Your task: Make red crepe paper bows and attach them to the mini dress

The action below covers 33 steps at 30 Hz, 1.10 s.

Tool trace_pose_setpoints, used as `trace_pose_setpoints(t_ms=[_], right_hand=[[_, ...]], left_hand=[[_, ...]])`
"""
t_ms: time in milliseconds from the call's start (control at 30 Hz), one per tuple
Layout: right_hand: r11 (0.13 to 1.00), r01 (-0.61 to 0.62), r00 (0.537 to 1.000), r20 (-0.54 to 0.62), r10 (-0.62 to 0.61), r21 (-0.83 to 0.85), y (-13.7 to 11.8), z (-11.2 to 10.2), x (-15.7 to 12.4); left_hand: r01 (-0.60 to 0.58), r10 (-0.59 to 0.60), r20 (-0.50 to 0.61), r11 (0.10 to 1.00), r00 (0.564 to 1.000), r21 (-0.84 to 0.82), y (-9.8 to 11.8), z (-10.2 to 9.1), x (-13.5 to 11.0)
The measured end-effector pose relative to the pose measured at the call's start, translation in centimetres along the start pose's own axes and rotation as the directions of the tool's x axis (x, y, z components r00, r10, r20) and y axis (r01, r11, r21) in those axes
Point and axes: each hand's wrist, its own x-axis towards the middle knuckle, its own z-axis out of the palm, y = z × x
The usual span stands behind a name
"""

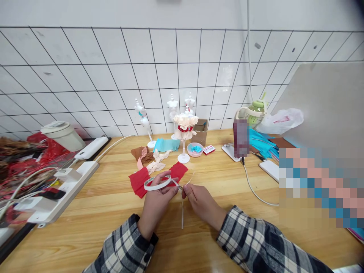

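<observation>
A narrow roll of white tape point(157, 187) with print inside its ring hangs around the fingers of my left hand point(156, 201), whose thumb and forefinger pinch the strip coming off it. My right hand point(201, 200) is closed in a pinch close to the left fingertips, at the same strip. From between the hands a length of tape point(182, 219) dangles over the table, and a thin pale strand point(192, 177) sticks up by the right thumb. What exactly lies between the right fingertips is partly hidden. Behind the hands lie red fabric pieces point(139, 182).
Small white dress-form mannequins point(144, 120) stand at the back, one dressed in cream ruffles point(186, 122). Around them are brown, cream and teal cloth, a pink bowl point(195, 154) and a cardboard box point(200, 134). A power strip point(68, 189) lies left, a phone point(241, 138) right.
</observation>
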Motion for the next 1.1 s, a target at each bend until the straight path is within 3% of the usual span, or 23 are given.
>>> trace_pose_setpoints(t_ms=[533, 1100], right_hand=[[0.997, 0.007, 1.0, -0.018, -0.008, -0.08, 0.13, 0.26, 0.12], [0.999, -0.009, 1.0, 0.027, 0.01, -0.054, 0.06, 0.09, 0.29]], left_hand=[[-0.029, 0.028, 0.012, 0.997, 1.0, 0.074, 0.07, 0.85, -0.61], [-0.002, 0.002, -0.009, 1.0, 1.0, -0.014, 0.29, 0.66, -0.63]])
